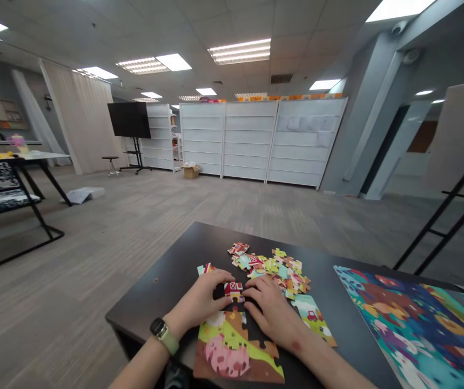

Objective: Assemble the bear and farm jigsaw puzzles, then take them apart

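Note:
A small red-and-yellow section of jigsaw puzzle (234, 289) with a barn on it sits between my two hands. My left hand (205, 297) grips its left side with thumb and fingers. From the right, my right hand (270, 308) has its fingertips on the section's other edge. Just below lies a larger joined puzzle part showing a pink pig (227, 356). Another joined part with a red tractor (313, 316) rests right of my right hand. Loose puzzle pieces (274, 265) are heaped beyond my fingers. Some pieces (205, 268) show behind my left hand.
The black table (167, 275) carries everything, its left edge near my left forearm. Colourful picture sheets (402, 324) lie at its right. A black-framed stand (444, 232) rises beyond the right side. Farther off are white shelving panels (250, 140) and a screen on a stand (129, 120).

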A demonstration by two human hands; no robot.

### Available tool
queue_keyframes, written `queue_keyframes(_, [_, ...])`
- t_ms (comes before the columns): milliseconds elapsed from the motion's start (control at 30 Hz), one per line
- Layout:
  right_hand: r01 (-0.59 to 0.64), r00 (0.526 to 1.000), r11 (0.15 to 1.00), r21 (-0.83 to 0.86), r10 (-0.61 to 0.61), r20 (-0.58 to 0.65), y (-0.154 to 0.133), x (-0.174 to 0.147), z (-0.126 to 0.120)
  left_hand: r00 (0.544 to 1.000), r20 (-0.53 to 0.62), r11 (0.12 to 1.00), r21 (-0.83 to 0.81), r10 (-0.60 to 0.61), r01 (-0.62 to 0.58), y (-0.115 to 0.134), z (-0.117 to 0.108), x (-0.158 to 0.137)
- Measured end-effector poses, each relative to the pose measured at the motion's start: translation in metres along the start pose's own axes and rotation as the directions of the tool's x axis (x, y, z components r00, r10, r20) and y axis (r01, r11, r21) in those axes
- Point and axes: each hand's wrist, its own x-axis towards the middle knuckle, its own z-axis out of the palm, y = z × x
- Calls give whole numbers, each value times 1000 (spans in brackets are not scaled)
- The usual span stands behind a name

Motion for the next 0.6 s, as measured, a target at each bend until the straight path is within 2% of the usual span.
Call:
queue_keyframes(200, [-21,1000,998,52,21,-5,-1,2,-1,1000,-1,1000,-8,27,-27,7,-1,0])
queue_keyframes(300, [-26,1000,998,61,26,-7,-1,2,-2,999,-19,1000,1,27,-27,8,-10,1])
queue_keyframes(500, [-46,996,998,51,50,-73,10,2,1,974,-228,1000,9,2,0,-15,-52,0])
queue_keyframes(600, [-40,995,998,57,45,-89,14,3,4,964,-263,1000,0,-24,25,-24,-59,0])
